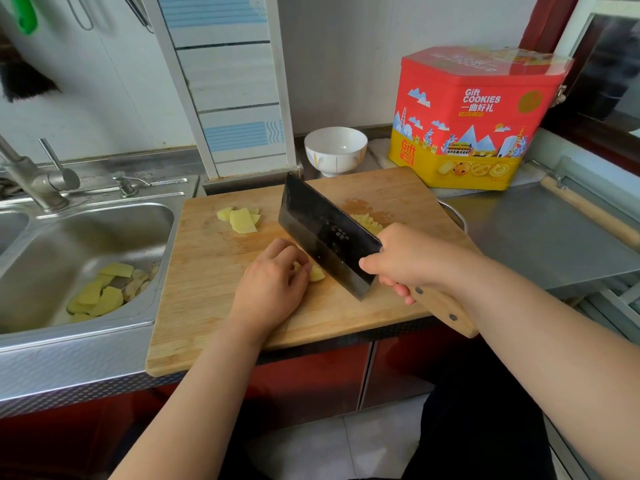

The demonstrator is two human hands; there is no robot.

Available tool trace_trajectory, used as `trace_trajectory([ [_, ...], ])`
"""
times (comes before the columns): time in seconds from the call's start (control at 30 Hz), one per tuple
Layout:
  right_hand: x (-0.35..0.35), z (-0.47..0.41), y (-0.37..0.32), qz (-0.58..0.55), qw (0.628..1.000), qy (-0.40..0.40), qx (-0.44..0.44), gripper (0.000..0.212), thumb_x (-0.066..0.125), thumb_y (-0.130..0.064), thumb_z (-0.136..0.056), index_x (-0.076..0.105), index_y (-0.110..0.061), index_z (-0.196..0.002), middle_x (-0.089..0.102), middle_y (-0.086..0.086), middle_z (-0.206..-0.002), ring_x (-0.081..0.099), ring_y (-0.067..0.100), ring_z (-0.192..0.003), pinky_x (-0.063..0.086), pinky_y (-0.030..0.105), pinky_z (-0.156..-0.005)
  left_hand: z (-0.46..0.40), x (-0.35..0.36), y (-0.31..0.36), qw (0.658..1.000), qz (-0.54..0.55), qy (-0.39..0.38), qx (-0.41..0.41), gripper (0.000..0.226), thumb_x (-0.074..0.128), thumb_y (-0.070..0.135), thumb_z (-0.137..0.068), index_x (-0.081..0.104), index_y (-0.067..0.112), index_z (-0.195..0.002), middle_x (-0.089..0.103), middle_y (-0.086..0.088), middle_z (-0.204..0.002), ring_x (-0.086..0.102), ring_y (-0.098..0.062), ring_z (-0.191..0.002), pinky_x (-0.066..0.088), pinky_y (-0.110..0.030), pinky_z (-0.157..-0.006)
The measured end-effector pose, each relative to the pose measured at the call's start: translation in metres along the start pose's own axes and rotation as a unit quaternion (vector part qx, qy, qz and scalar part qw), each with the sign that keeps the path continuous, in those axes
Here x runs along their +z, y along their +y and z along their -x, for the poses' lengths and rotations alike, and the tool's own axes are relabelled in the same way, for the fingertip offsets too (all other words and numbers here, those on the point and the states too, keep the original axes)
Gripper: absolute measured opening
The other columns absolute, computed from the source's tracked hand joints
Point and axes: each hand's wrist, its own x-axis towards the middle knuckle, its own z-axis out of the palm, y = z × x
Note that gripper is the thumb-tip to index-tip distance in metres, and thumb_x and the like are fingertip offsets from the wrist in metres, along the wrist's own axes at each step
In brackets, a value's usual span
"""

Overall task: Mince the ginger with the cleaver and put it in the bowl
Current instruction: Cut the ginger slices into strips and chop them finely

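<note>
Sink [145, 216]: pale yellow ginger peelings and trimmings [104, 292] are held in its steel basin, well to the left of the left hand's fingers.
Cutting board [214, 306]: both hands and all the cut ginger are carried on it.
Bowl [335, 148]: white, upright, nothing seen inside; set beyond the board, far past the fingertips.
Cleaver [325, 233]: dark blade is angled edge-down, just right of the left fingertips.
Ginger piece [316, 273]: yellow, pinned under curled left fingers against the blade.
Ginger slices [240, 219]: left lying beyond the left fingers.
Minced ginger [367, 223]: piled behind the blade.
Left hand [273, 285]: fingers curled, the piece is held down.
Right hand [408, 261]: wrapped round the wooden handle.
</note>
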Motion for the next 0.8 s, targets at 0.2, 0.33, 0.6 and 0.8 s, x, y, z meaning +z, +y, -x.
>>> trace_trajectory([
  [0.2,-0.012,0.015,-0.025,0.08,0.996,0.017,-0.031,0.025,0.048,-0.017,-0.095,0.047,-0.007,-0.072,0.058,0.01,-0.051,0.049,0.021,-0.036,0.042,0.026,-0.048,-0.001,0.002,-0.001,1.0,-0.014,-0.001,0.004,0.005,0.061,0.022,-0.09,0.062,0.017,-0.089,0.054,0.008,-0.094,0.051,-0.01,-0.075,0.044,-0.026,-0.065],
  [0.33,-0.009,0.019,-0.037,0.127,0.992,0.002,-0.028,0.03,0.046,-0.013,-0.096,0.042,-0.008,-0.066,0.056,0.009,-0.048,0.049,0.019,-0.035,0.042,0.023,-0.047,-0.001,0.003,-0.002,1.0,-0.013,-0.001,0.016,0.004,0.06,0.018,-0.089,0.062,0.014,-0.088,0.056,0.004,-0.093,0.056,-0.017,-0.078,0.047,-0.031,-0.063],
  [0.6,0.0,0.009,-0.038,0.149,0.989,-0.014,-0.006,0.018,0.043,-0.011,-0.098,0.035,-0.011,-0.081,0.05,0.003,-0.03,0.049,0.018,-0.03,0.045,0.022,-0.047,-0.001,0.001,-0.001,1.0,-0.009,-0.013,0.014,0.005,0.059,0.019,-0.09,0.062,0.015,-0.09,0.056,0.003,-0.093,0.054,-0.015,-0.077,0.049,-0.033,-0.064],
  [0.8,0.017,0.004,-0.034,0.157,0.987,-0.031,0.008,0.014,0.044,-0.009,-0.097,0.052,0.002,-0.097,0.057,0.012,-0.047,0.052,0.022,-0.036,0.048,0.024,-0.05,-0.001,0.001,0.0,1.0,-0.008,-0.009,-0.002,0.004,0.06,0.018,-0.089,0.063,0.015,-0.089,0.057,0.005,-0.095,0.056,-0.016,-0.076,0.043,-0.027,-0.062],
])
